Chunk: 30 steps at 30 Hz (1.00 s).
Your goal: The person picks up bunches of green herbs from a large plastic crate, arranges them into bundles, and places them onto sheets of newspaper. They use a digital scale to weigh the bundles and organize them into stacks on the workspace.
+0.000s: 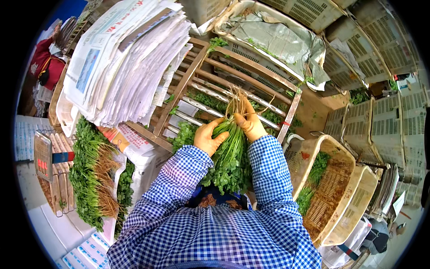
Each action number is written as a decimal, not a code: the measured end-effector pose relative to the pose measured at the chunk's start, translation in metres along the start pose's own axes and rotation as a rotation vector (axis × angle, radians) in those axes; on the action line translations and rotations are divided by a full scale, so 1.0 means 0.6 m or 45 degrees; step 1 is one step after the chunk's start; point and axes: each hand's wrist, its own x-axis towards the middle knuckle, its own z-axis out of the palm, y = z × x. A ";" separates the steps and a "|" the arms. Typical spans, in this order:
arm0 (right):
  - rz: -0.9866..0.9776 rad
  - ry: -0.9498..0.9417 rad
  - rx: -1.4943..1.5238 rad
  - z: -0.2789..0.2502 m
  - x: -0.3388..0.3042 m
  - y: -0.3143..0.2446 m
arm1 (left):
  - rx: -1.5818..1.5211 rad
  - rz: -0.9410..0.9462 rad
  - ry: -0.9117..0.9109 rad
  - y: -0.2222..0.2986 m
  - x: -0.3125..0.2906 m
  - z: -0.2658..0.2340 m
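Observation:
I hold a bunch of leafy green herbs (230, 157) with pale roots pointing away from me, over a wooden slatted rack (251, 80). My left hand (207, 136), in a yellow glove, grips the stems on the left side. My right hand (251, 124), also in a yellow glove, clasps the stems just below the roots. Both sleeves are blue-and-white checked. The leafy ends hang down toward my body.
A tall stack of newspapers (127, 58) lies at the left of the rack. Bundled herbs (92, 172) are laid in a row at my left beside a scale (43, 157). Woven baskets (329, 193) with some greens stand at my right. Plastic crates (380, 54) are stacked behind.

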 end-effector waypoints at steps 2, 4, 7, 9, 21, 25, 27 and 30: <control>0.064 0.024 0.099 -0.016 0.013 0.017 | -0.061 0.036 0.056 -0.014 -0.002 0.006; -0.014 -0.055 0.039 0.011 0.010 -0.013 | -0.172 0.013 0.233 -0.069 -0.017 0.013; -0.057 -0.077 0.073 -0.006 -0.003 -0.004 | -0.175 -0.034 0.238 -0.052 -0.012 0.024; -0.052 -0.091 0.031 -0.003 -0.007 -0.009 | -0.167 -0.070 0.172 -0.040 -0.012 0.016; -0.043 0.198 0.059 0.035 -0.008 -0.007 | 0.545 0.384 0.044 0.000 -0.008 0.000; -0.043 0.480 0.022 0.063 -0.008 -0.007 | 0.767 0.354 -0.116 0.014 -0.015 -0.007; 0.054 0.754 -0.126 0.069 -0.025 -0.023 | 0.814 0.400 -0.170 0.014 -0.016 -0.007; -0.204 0.837 0.177 0.050 -0.046 0.005 | 0.797 0.518 -0.219 0.026 -0.026 0.000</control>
